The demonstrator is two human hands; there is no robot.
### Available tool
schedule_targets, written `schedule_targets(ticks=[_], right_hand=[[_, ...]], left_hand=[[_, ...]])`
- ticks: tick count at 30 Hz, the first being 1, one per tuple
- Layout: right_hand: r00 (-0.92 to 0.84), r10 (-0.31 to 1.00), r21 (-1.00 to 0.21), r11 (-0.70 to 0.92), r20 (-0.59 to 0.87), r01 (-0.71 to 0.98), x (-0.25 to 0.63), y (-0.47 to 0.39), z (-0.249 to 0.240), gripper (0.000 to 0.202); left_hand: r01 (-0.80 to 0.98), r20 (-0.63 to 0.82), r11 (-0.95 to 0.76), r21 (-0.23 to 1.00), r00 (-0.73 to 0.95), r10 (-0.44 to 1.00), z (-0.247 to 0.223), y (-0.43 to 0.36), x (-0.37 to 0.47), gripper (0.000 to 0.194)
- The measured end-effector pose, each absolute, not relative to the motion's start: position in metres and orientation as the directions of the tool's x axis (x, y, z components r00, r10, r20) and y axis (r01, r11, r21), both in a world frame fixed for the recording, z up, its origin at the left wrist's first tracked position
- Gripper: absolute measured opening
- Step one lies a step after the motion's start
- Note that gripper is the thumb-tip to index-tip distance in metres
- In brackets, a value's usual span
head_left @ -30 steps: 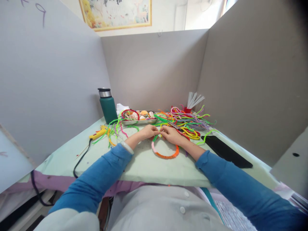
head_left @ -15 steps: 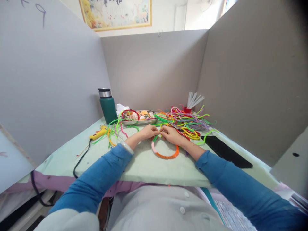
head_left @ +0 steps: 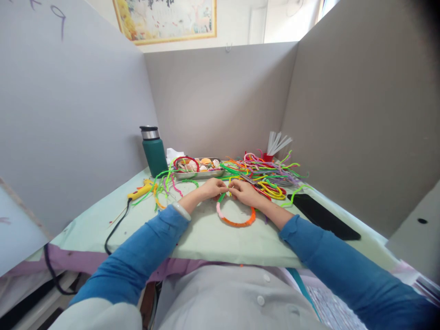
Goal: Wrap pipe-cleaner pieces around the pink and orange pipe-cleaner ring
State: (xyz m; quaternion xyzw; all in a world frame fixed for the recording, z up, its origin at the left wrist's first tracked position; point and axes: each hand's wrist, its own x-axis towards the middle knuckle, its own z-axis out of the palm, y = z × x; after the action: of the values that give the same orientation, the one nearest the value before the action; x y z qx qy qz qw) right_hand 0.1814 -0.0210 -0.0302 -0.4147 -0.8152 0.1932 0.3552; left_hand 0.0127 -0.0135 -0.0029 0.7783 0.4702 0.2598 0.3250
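Note:
A ring of fuzzy pipe cleaner [head_left: 237, 222], orange at the near side, pink at the left and green at the top, lies on the pale green table cover [head_left: 206, 238]. My left hand [head_left: 212, 188] and my right hand [head_left: 244, 191] meet at the ring's far edge, fingertips pinched together on its green and yellow part. Both arms wear blue sleeves. The exact spot under the fingertips is hidden.
A loose heap of coloured pipe cleaners [head_left: 264, 172] lies behind my right hand, with a metal tray [head_left: 197, 173] of small pieces, a green flask [head_left: 154, 151], a red cup of white sticks [head_left: 271, 153], a yellow glue gun [head_left: 140, 190] and a black phone [head_left: 323, 215]. Grey partitions wall three sides.

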Motion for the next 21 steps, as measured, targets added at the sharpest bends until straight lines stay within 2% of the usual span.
schedule_targets(ticks=[21], right_hand=[[-0.405, 0.812, -0.599, 0.584, 0.421, 0.548, 0.1814, -0.0208, -0.0299, 0.02]], left_hand=[[0.588, 0.106, -0.359, 0.725, 0.419, 0.902, -0.0047, -0.0111, 0.0124, 0.038]])
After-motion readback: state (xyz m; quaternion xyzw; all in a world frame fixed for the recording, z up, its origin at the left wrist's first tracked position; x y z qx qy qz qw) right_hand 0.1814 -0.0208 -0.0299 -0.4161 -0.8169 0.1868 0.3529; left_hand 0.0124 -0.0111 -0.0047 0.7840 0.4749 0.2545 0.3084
